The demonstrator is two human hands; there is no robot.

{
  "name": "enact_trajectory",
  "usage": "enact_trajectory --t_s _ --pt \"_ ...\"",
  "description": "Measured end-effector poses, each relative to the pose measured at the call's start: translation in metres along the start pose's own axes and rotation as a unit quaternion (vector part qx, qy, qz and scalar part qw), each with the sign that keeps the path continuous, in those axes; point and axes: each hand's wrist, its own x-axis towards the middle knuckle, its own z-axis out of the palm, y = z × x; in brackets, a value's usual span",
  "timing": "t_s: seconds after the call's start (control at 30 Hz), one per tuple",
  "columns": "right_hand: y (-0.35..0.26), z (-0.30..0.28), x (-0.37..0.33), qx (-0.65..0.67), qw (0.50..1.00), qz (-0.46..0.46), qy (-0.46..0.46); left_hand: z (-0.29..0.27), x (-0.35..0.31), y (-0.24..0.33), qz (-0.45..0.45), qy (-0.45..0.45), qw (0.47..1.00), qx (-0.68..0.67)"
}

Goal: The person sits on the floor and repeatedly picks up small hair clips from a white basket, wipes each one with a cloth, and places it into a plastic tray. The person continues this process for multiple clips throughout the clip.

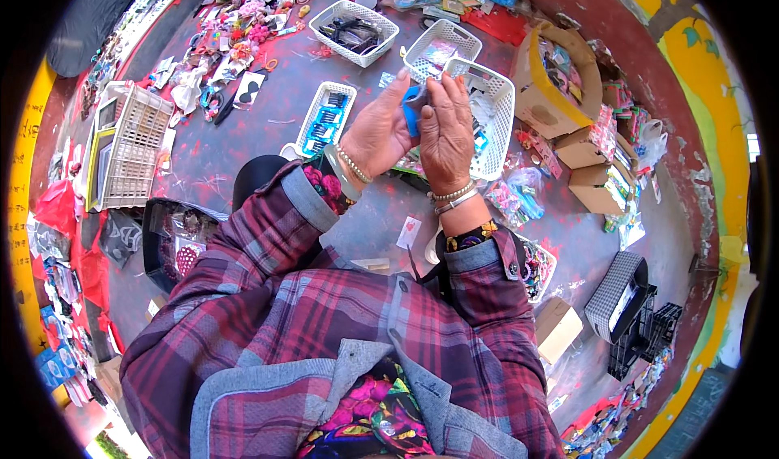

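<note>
My left hand and my right hand are raised close together over the baskets. Between them is a small blue card with something greyish at its top, too small to make out. My left thumb and fingers hold the card from one side. On the other side my right thumb presses against it, with the right fingers stretched upward. Just left of my hands, a narrow white basket contains blue cards with black pieces on them. Behind my right hand stands a larger white basket, partly hidden, with clear packets and blue cards inside.
Farther off are a white basket of black items and another of clear packets. A big cardboard box stands to the right, near smaller open boxes. A beige crate is at the left. Loose trinkets cover the far left.
</note>
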Motion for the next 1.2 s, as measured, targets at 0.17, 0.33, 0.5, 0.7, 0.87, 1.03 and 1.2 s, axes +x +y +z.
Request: enact_trajectory --t_s 0.17,0.33,0.5,0.7,0.87,1.03,1.2 --pt "0.002 0.015 -0.005 -0.060 0.994 -0.051 -0.079 -0.005 0.005 -0.004 -0.004 0.035 0.999 -0.004" --pt "0.007 0.019 0.005 -0.027 0.998 -0.024 -0.047 -0.008 0.000 -0.002 -0.003 0.053 0.998 0.021" --pt "0.009 0.021 0.004 -0.015 0.999 0.035 -0.025 -0.014 -0.005 -0.010 0.016 0.076 0.989 0.123" --pt "0.059 0.009 0.009 0.063 0.945 0.311 -0.074 -0.013 -0.006 -0.013 -0.002 0.011 0.995 0.102" --pt "0.074 0.009 0.005 0.550 0.604 0.575 0.052 0.004 -0.006 0.010 0.046 0.062 0.996 0.040" --pt "0.027 -0.006 0.016 0.627 0.632 0.455 -0.036 -0.027 0.011 0.007 0.102 0.038 0.990 0.091" --pt "0.022 -0.006 0.010 0.386 0.873 0.296 0.043 -0.020 0.004 0.006 0.044 0.134 0.985 0.104"
